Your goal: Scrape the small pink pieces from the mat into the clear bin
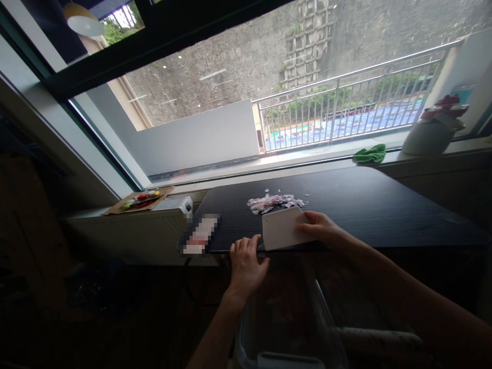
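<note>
Head view: the right hand (pixel 321 228) is clamped on a white card (pixel 282 228), thumb and fingers pinching its right end. The card, its corners rounded and a small hole near one of them, is at the near edge of a dark wood-grain counter (pixel 346 205). The left hand (pixel 248 264) is just to the card's left at that same edge, gripping nothing, its thumb held apart from the fingers. Right behind the card is a loose pile of pale pinkish-white shreds (pixel 274 203), with a few bits scattered around it on the dark surface. Below the hands, under the counter's edge, is a clear plastic bin (pixel 292 353); it is too dim down there to tell what, if anything, lies inside. Farther left, a blurred-out flat item (pixel 202 233) rests on the counter's left end. Past that, a white slatted box (pixel 172 205) sits beside brown paper (pixel 115 206) bearing small red, yellow and green things. Beyond the counter's far right side, on the sill, are a crumpled green cloth (pixel 371 154) and a pale container with a red top (pixel 430 133). Through the large window behind, a metal railing (pixel 334 110) stands before a rough grey wall (pixel 230 77)
</note>
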`<state>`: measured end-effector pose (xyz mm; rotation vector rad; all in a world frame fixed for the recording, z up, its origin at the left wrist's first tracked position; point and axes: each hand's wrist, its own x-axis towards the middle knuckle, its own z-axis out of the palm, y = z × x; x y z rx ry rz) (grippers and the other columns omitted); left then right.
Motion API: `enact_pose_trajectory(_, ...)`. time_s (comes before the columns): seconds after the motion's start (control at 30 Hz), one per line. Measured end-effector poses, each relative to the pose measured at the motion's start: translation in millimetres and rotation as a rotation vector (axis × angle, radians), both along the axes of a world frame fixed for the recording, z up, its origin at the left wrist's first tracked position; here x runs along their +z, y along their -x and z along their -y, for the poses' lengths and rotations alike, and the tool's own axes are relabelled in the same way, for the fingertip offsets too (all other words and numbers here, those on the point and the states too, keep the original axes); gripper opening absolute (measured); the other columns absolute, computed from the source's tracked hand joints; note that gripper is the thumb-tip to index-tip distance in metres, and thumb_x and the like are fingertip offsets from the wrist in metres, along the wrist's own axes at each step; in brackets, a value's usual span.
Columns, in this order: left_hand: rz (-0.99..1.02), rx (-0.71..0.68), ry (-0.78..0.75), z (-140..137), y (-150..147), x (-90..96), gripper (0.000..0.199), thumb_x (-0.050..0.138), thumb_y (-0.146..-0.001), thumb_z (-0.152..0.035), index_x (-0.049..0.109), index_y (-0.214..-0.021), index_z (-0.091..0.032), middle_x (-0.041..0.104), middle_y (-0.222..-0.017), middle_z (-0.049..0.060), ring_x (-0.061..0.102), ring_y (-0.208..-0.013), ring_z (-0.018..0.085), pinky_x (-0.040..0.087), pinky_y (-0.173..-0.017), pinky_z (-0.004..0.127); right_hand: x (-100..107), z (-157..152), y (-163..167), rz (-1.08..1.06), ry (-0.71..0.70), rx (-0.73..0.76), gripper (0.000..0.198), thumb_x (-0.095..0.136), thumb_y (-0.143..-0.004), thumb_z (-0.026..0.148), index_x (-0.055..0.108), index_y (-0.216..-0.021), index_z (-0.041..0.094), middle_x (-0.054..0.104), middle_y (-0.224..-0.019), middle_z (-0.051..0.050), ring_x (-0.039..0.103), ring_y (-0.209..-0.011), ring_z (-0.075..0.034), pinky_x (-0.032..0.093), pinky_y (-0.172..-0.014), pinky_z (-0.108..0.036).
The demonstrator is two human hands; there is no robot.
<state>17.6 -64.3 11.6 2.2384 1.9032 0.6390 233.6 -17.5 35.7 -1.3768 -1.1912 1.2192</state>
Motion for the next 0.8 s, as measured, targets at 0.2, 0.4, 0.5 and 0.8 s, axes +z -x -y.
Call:
enact_pose_trajectory(0.2,0.049,-0.082,0.007,-7,17,20.4,0.044,0.067,-0.073,-0.032,0.061,-0.116,-0.025,0.064,-0.104,0.004,0.057,-0.105,0.025,0.036,-0.1,0.046,0,-14,-22,-0.066,-0.132,-0.225,0.02,0.068,-0.062,0.019,0.063,-0.081,0.018,0.07,-0.076,-0.003,0.065,-0.066,-0.017,0.054,-0.06,-0.028)
enact_pose_trajectory(0.4,0.048,0.075,-0.115,-63,31,19.7,0.021,0.058,-0.081,-0.025,0.068,-0.099,-0.021,0.066,-0.089,0.003,0.061,-0.092,0.019,0.04,-0.093,0.037,-7,-38,-30,0.129,-0.281,-0.337,0.024,0.065,-0.066,0.031,0.058,-0.085,0.018,0.067,-0.079,-0.004,0.063,-0.07,-0.018,0.052,-0.065,-0.031)
enact_pose_trajectory(0.5,0.005,0.053,-0.116,-74,31,5.1,0.017,0.058,-0.08,-0.025,0.069,-0.093,-0.022,0.065,-0.088,0.003,0.059,-0.094,0.021,0.04,-0.092,0.038,-10,-49,-23,0.248,-0.332,-0.305,0.026,0.063,-0.069,0.037,0.057,-0.087,0.019,0.066,-0.08,-0.004,0.062,-0.073,-0.02,0.05,-0.066,-0.033)
enact_pose_trajectory(0.8,-0.022,0.011,-0.281,-69,27,-12.5,0.016,0.053,-0.081,-0.022,0.068,-0.087,-0.022,0.065,-0.088,0.004,0.056,-0.092,0.022,0.032,-0.1,0.042,-14,-42,-14,0.506,-0.415,-0.278,0.022,0.056,-0.075,0.039,0.057,-0.09,0.022,0.068,-0.083,-0.007,0.062,-0.076,-0.023,0.048,-0.071,-0.038)
